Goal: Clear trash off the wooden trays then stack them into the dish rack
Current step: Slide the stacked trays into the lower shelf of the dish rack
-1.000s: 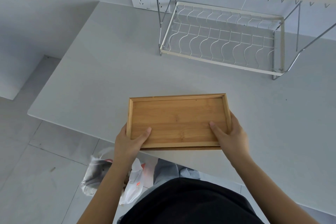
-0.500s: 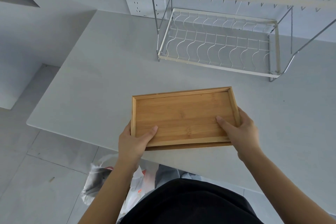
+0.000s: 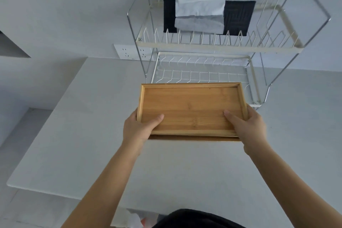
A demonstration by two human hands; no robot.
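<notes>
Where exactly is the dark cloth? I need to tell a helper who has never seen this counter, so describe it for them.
Start at the two-tier wire dish rack at the back of the white counter. On its upper tier lies the dark cloth, flat under a folded pale towel that covers its middle. It is the only black thing there, showing on both sides of the towel.

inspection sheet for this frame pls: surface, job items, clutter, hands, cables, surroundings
Surface: grey counter, bare where visible.
Job's things: wooden trays, at least two stacked, top one free of trash, held above the counter in front of the rack; lower tier looks free.
Clutter: folded cloths on the rack's upper tier.
Hands: left hand and right hand grip the near corners, thumbs on top.
Cables: nothing seen.
Surroundings: wall socket behind the rack; bag on the floor, partly hidden.
</notes>
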